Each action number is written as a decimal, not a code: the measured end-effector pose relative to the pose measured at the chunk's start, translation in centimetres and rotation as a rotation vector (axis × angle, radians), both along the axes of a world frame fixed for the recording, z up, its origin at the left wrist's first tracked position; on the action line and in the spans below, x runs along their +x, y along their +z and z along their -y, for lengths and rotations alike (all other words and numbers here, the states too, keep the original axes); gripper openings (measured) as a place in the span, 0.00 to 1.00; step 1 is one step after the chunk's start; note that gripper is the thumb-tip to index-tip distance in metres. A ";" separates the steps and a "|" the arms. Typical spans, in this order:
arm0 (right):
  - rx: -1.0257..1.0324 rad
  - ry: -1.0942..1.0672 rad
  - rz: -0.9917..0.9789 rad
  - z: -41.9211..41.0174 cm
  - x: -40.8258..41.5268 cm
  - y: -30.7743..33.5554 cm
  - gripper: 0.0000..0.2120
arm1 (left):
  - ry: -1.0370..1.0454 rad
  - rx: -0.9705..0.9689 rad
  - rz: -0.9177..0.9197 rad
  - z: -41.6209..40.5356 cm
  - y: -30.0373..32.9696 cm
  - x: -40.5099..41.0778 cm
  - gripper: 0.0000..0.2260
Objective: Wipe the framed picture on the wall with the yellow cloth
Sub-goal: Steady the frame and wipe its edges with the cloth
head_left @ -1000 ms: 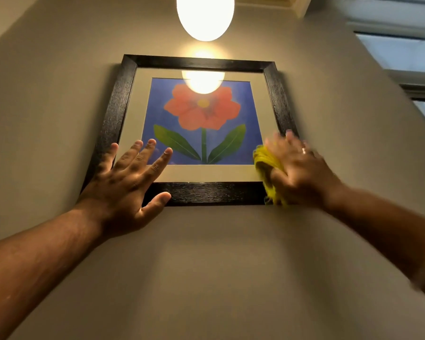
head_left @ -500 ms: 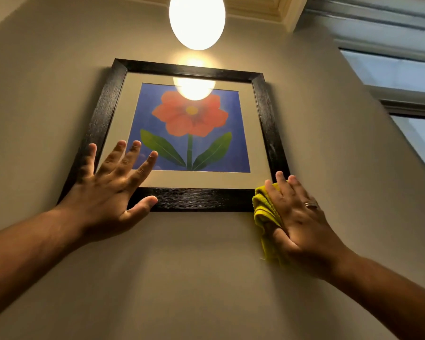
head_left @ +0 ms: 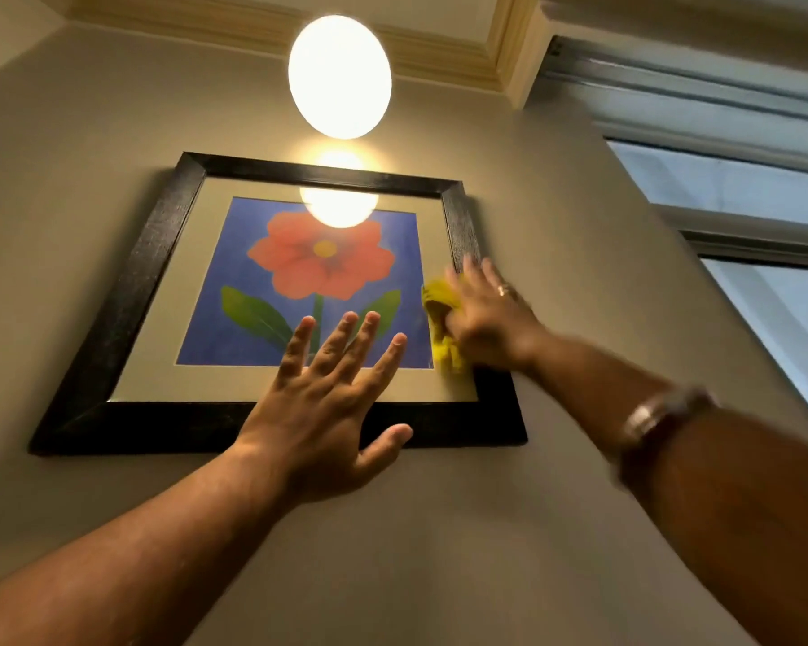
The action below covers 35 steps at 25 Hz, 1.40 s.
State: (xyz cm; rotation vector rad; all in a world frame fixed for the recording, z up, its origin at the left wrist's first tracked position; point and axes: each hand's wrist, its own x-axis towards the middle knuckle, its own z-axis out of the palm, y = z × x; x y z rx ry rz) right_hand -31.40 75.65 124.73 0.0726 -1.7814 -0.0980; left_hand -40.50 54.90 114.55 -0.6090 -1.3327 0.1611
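Note:
A black-framed picture (head_left: 127, 310) of a red flower on blue hangs on the beige wall above me. My left hand (head_left: 327, 403) lies flat with fingers spread over the frame's bottom edge and lower glass, near the middle. My right hand (head_left: 490, 314) presses the yellow cloth (head_left: 442, 326) against the glass and mat at the picture's right side, beside the right frame bar. The cloth is bunched under the palm and pokes out to the left and below. The right hand is blurred by motion.
A glowing oval lamp (head_left: 340, 76) hangs above the picture and reflects in its glass. A window with a grey frame (head_left: 738, 226) sits to the right. Wooden cornice (head_left: 439, 44) runs along the ceiling. Bare wall lies below and left of the picture.
My right hand with the cloth rose from the wall below the frame's lower right corner to the picture's right side. My left hand shifted right, from the lower left corner toward the middle.

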 end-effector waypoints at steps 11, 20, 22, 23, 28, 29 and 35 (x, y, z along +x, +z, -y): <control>0.282 0.171 -0.164 -4.2 0.3 -10.4 0.21 | -0.040 0.009 0.010 0.0 0.0 0.0 0.38; 0.048 0.040 -0.175 -0.9 2.6 4.0 0.19 | -0.048 0.011 0.007 0.0 0.0 -0.2 0.37; 0.027 -0.004 -0.159 -0.5 2.8 2.7 0.18 | -0.046 0.012 0.022 0.1 -0.1 -0.1 0.37; 0.073 -0.024 -0.144 -0.7 3.0 0.6 0.18 | -0.046 0.011 0.027 0.2 -0.1 -0.1 0.37; 0.264 -0.031 -0.096 -1.9 3.6 -15.4 0.18 | -0.052 0.001 0.032 0.2 -0.2 0.0 0.37; 0.261 -0.032 -0.073 -2.3 3.7 -16.5 0.18 | -0.053 0.001 0.032 0.2 -0.2 0.0 0.37; 0.057 -0.035 -0.224 -2.7 2.7 -13.8 0.19 | -0.051 0.014 0.024 0.1 0.0 0.0 0.37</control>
